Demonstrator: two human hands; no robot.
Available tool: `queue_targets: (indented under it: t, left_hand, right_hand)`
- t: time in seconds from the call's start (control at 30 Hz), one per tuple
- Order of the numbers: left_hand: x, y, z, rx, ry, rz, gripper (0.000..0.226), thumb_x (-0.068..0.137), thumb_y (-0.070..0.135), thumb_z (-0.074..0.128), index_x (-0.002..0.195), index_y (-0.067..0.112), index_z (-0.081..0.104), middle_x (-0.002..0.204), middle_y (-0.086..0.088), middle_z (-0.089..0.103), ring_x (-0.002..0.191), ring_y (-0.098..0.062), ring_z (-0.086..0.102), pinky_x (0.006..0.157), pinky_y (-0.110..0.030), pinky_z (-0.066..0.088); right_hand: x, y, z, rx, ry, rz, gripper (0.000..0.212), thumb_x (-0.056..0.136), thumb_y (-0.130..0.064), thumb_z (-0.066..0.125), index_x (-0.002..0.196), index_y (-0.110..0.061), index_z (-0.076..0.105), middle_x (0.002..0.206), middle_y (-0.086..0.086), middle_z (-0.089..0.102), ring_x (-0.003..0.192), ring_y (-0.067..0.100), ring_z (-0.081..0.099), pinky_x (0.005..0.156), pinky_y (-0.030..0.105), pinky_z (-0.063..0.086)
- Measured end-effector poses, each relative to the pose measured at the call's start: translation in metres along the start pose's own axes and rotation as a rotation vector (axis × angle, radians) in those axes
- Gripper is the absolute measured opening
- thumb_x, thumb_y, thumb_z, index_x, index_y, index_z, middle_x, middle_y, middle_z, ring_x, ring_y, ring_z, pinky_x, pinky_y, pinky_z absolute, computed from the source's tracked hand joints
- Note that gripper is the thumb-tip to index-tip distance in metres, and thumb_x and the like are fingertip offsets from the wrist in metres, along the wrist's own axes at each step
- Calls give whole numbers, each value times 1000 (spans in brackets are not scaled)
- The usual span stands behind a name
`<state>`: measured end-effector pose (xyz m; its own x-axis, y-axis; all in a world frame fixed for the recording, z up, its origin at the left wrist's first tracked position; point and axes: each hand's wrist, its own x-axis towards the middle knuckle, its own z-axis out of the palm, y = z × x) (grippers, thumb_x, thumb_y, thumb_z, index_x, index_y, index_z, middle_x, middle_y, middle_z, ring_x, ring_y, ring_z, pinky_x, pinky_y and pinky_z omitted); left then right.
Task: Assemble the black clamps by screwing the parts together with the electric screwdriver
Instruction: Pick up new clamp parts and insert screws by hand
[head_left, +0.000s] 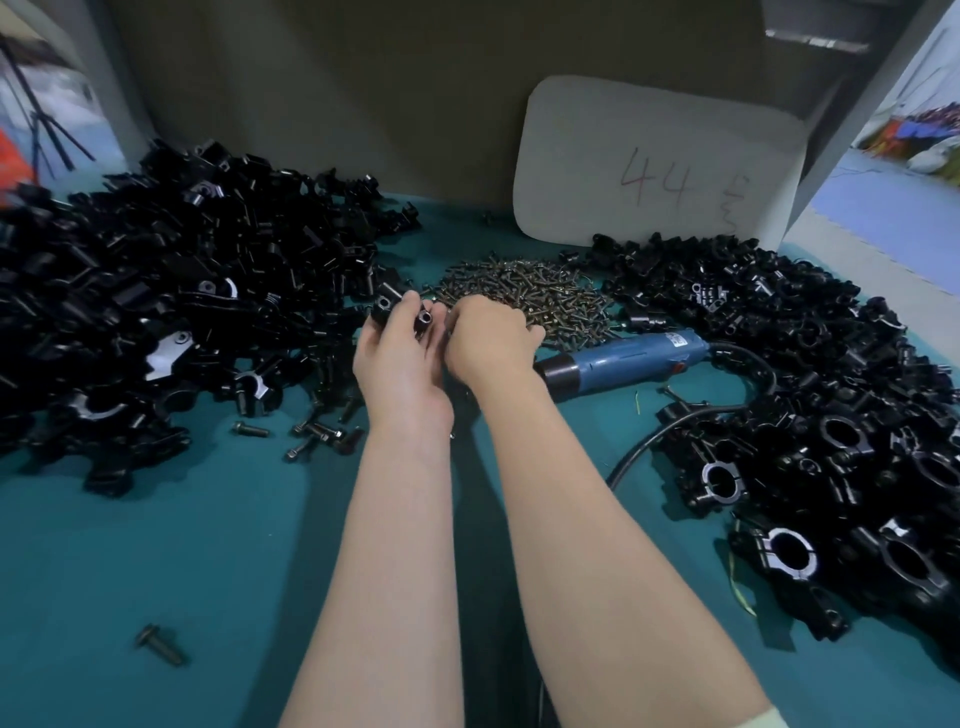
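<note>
Black clamp part (387, 305), round holes showing: held in your left grip (400, 358). Loose black parts (182, 291): big heap at left. Assembled clamps (810, 395): heap at right, ring openings visible. Screws (524, 293): pile at middle back. Blue electric screwdriver (623, 358): lying flat beside screws, black nose toward left.

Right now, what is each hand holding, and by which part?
The left hand grips a black clamp part by its lower body, holed ends showing above. The right hand curls beside it; what it holds, if anything, is hidden.
</note>
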<state>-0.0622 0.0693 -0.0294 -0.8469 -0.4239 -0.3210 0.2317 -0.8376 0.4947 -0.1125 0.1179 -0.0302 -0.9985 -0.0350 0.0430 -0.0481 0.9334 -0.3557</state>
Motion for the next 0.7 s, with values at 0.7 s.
queue_targets:
  t: [0.7]
  left_hand:
    - [-1,-25,3,555,-110,229,6,93,6,61,88,10,58,82,-1,62,76,-17,63,84,-32,56]
  right_hand:
    - [-40,61,-54,973,68,-44,21,86,2,63,80,-18,65,82,6,69,73,14,67,75,21,57]
